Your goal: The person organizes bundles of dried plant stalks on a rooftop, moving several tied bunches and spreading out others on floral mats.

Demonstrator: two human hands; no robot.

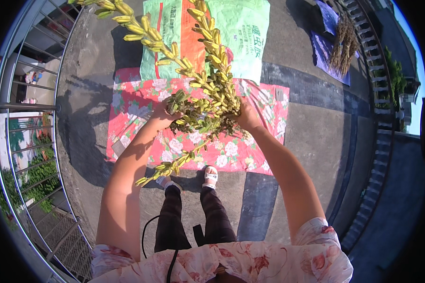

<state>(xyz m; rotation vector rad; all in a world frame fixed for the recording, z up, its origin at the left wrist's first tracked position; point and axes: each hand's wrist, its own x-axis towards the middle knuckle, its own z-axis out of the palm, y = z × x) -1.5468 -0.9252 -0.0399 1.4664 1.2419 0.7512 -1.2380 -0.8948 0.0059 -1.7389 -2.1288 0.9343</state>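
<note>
A bundle of sesame stalks [217, 69] with yellow-green pods is held up in front of me, its long tops pointing away and one shorter stalk [179, 161] hanging towards my feet. My left hand [166, 114] is closed around leafy stems on the bundle's left side. On the right side my right hand [246, 115] grips the thick cluster of stalks. Fingers of both hands are partly hidden by leaves and pods. Beneath the bundle lies a red floral cloth [230, 150], spread on the concrete.
Green and orange printed plastic sacking [239, 35] adjoins the cloth's far edge. Dried brown stalks [343, 46] lie on purple sheets [322, 49] at the far right. A metal railing [28, 108] runs along the left, a balustrade [379, 106] along the right. A dark cable hangs by my legs.
</note>
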